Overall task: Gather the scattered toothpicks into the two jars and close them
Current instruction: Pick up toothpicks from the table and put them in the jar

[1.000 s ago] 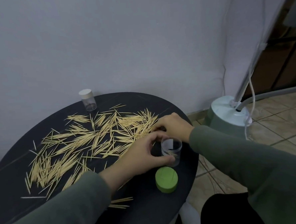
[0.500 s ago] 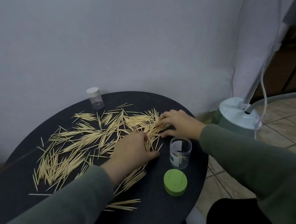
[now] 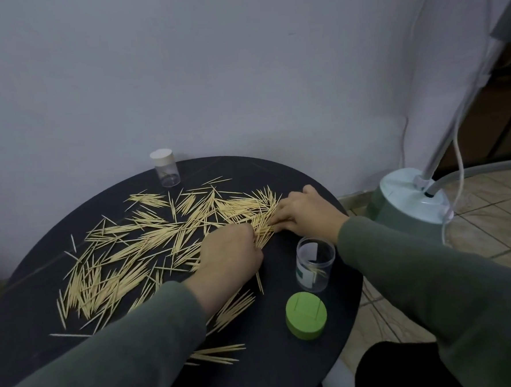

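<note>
Gathering step: left hand (image 3: 228, 256) curls fingers round a bunch of toothpicks (image 3: 161, 238) on table (image 3: 25, 312), right hand (image 3: 306, 211) presses straight fingers alongside; next, lift bunch endwise into nearby open jar (image 3: 315, 263)

wooden toothpicks (image 3: 161, 235), clear plastic jar (image 3: 315, 264), matt table (image 3: 273, 350)

left hand (image 3: 228, 256): curled, held left of clear round plastic jar (image 3: 315, 266) | right hand (image 3: 307, 211): laid flat behind it
</note>
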A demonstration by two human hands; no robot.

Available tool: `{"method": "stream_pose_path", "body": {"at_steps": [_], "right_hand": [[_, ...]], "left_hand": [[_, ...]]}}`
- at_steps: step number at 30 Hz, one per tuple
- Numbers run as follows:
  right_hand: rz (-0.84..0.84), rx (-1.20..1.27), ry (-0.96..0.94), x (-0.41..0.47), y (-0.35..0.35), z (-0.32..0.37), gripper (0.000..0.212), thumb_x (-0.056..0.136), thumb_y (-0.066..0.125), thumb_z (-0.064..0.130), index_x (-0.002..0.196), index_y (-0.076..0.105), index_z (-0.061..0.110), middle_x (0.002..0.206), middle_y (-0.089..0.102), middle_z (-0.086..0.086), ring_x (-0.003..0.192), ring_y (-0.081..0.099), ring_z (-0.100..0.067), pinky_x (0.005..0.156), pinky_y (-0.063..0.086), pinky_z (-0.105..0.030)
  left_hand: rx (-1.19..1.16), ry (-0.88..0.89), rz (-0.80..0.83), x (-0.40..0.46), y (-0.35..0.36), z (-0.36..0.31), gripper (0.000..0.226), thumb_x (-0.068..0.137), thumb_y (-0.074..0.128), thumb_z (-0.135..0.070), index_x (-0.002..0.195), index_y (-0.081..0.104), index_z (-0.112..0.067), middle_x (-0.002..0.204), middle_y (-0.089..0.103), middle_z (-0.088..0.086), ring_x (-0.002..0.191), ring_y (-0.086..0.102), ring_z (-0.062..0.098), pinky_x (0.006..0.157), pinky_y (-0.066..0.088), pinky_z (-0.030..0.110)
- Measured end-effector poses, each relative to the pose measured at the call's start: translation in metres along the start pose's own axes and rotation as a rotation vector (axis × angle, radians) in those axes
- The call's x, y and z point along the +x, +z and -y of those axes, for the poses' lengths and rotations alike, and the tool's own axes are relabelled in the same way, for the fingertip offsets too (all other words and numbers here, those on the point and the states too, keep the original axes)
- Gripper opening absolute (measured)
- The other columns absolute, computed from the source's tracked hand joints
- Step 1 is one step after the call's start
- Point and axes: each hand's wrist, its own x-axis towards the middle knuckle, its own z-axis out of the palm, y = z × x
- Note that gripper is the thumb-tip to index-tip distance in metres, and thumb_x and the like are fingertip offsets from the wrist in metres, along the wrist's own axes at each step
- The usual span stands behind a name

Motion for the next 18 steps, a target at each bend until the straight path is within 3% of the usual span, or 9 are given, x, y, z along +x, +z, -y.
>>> {"method": "stream_pose_path", "body": {"at_steps": [7,13,18], "right_hand": [[-0.028,-0.036,0.025,-0.001,-0.002,0.002,0.028,0.096,0.05,0.043,0.117,0.065,0.033,0.123,0.06,0.015,0.113,0.046,-0.012,0.099,0.025,-0.039],[-0.067,-0.008,0.058,-0.005,-0.002,0.005,0.024,0.097,0.05,0.04,0.112,0.065,0.029,0.117,0.06,0.011,0.108,0.048,-0.013,0.098,0.025,-0.039],[-0.108,0.008,0.106,-0.004,-0.005,0.008,0.024,0.098,0.049,0.038,0.113,0.063,0.027,0.117,0.059,0.008,0.108,0.049,-0.014,0.094,0.023,-0.036]], "left_hand": [[0.023,-0.054,0.023,0.006,-0.001,0.002,0.025,0.094,0.054,-0.03,0.116,0.063,-0.023,0.108,0.066,-0.001,0.1,0.063,0.021,0.073,0.045,0.03],[-0.006,-0.063,0.018,0.009,-0.001,0.005,0.021,0.093,0.054,-0.033,0.107,0.067,-0.024,0.098,0.067,-0.002,0.09,0.064,0.02,0.075,0.052,0.032],[-0.008,-0.092,-0.012,0.013,0.0,0.007,0.02,0.092,0.055,-0.032,0.107,0.067,-0.024,0.097,0.067,-0.003,0.09,0.064,0.02,0.068,0.045,0.029]]}}
